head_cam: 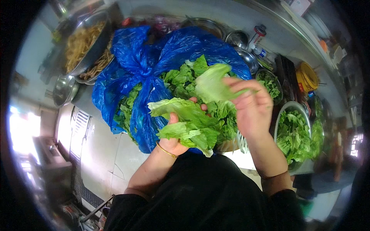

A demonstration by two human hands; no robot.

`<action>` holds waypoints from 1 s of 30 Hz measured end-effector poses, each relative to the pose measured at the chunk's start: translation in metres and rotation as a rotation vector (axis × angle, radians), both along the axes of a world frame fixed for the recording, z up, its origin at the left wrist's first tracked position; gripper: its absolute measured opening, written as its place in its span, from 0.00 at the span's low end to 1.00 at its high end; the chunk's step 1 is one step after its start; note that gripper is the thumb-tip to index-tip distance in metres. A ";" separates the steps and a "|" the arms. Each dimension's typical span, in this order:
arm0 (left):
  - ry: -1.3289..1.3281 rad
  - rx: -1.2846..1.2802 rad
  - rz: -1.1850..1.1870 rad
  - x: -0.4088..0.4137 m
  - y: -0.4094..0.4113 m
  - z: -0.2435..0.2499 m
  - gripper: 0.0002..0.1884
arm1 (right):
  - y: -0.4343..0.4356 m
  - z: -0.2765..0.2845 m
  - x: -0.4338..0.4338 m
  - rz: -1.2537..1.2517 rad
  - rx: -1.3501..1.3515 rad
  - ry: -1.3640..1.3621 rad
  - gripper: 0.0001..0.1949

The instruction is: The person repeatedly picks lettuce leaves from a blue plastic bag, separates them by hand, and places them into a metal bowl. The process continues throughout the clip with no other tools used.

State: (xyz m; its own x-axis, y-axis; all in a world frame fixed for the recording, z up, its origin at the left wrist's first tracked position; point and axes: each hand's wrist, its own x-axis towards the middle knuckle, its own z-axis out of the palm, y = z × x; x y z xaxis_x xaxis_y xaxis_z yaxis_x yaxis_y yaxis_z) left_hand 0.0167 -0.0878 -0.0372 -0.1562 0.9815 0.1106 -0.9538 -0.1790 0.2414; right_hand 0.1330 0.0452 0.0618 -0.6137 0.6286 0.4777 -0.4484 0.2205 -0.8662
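Note:
My left hand [175, 143], with a gold bangle at the wrist, holds a bunch of green lettuce leaves [196, 127]. The thumb presses on top and fingertips show at the far side. My right hand [251, 106] grips a single pale green lettuce leaf [214, 82] by its end, above and right of the bunch; hand and leaf are slightly blurred. Beneath both hands lies a large blue plastic bag [199, 42], its film gathered into a twist at left. Loose lettuce [180, 76] fills its opening, and more leaves [130, 106] show at the left gap.
An oval metal basin [278, 127] heaped with lettuce stands at right, near a smaller lettuce bowl [280, 96] and a yellow tub [307, 76]. Left are a large steel bowl [96, 47] of pale strips and an overhanging steel bowl [66, 90]. Metal bowls [237, 39] line the back wall.

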 end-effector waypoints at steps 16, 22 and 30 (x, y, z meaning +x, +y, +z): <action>0.013 -0.270 0.161 -0.015 -0.039 -0.007 0.19 | 0.067 -0.065 0.046 -0.544 1.177 -0.956 0.12; -0.066 -0.248 0.077 0.005 -0.021 -0.002 0.21 | 0.038 -0.039 0.033 -0.716 0.865 -0.476 0.12; -0.026 -0.504 0.071 0.007 -0.026 -0.007 0.21 | -0.029 -0.041 0.033 0.194 0.781 -0.567 0.23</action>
State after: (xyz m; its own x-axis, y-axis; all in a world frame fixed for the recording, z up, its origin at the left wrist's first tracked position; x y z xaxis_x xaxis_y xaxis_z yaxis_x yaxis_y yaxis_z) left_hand 0.0234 -0.1140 -0.0444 -0.2210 0.8987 -0.3787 -0.9504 -0.1112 0.2906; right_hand 0.1657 0.0165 0.0206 -0.9394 0.1254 0.3191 -0.1006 0.7890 -0.6061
